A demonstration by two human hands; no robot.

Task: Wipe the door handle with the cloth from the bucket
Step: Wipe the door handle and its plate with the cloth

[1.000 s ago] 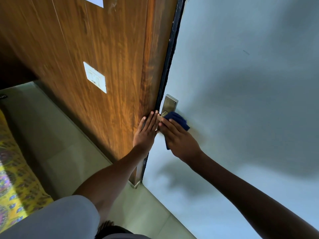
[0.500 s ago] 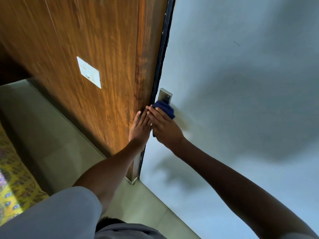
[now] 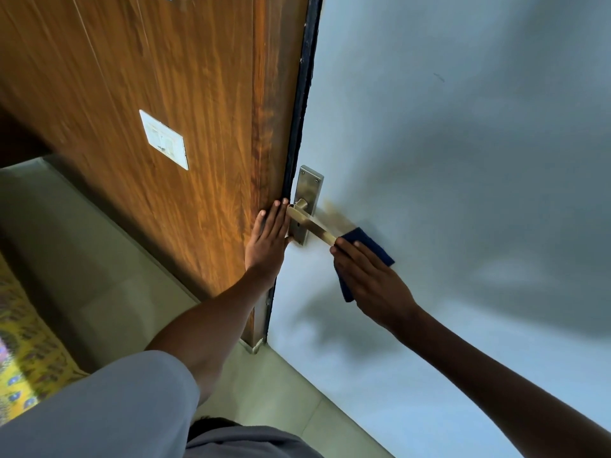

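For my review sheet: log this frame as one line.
phase: wiping | right hand: holds blue cloth at door handle tip | left hand: flat on door edge | bucket: not visible

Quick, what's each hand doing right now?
Left hand: open, flat against the door edge, holding nothing.
Right hand: closed on the blue cloth at the handle tip.

The brushed brass-coloured metal lever door handle [image 3: 312, 228] projects from a rectangular metal backplate [image 3: 305, 201] screwed to the pale blue door face, close to the door's black edge. The lever is fully exposed along its length. The dark blue folded cloth [image 3: 370, 247] covers the lever's free end and lies against the door.
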